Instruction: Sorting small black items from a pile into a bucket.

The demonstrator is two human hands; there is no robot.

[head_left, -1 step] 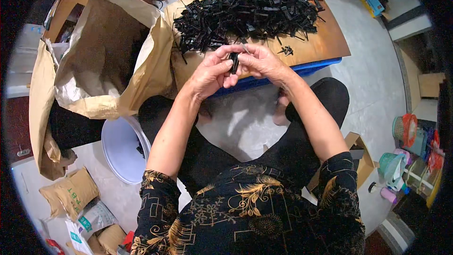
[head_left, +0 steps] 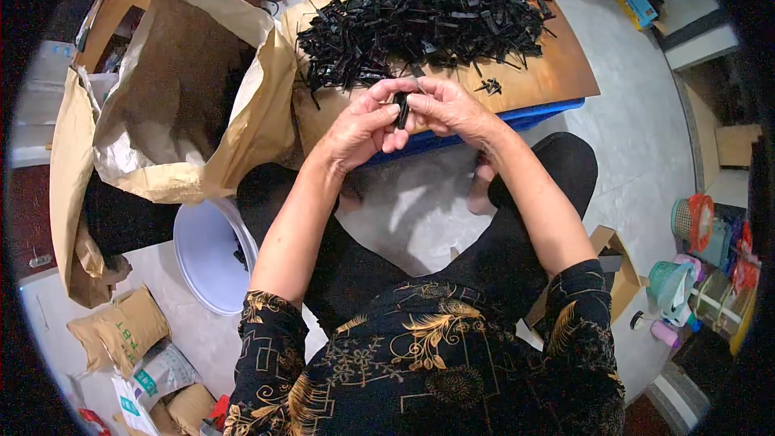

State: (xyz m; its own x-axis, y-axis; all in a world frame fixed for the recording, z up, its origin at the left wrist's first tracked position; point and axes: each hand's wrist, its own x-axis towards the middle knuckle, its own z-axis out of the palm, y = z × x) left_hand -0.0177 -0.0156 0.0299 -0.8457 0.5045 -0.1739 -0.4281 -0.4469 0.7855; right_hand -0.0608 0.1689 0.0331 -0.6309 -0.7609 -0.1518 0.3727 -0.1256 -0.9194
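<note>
A small black plastic piece (head_left: 401, 110) is held upright between both hands, in front of the near edge of a wooden board (head_left: 557, 56). My left hand (head_left: 367, 123) is closed, thumb and fingers pinching the piece from the left. My right hand (head_left: 446, 107) closes on it from the other side, thumb against its upper part. A thin greyish sliver shows at the fingertips; I cannot make out what it is. Just beyond the hands, a large heap of black plastic pieces (head_left: 420, 20) covers much of the board. A few loose pieces (head_left: 489, 86) lie apart at its right.
A big open paper sack (head_left: 266, 105) stands left of the board. Below it is a white bucket (head_left: 194, 254) with some black pieces inside. Packed bags (head_left: 133, 331) lie at lower left. A blue crate (head_left: 533, 116) sits under the board; a cardboard box (head_left: 626, 287) is by my right elbow.
</note>
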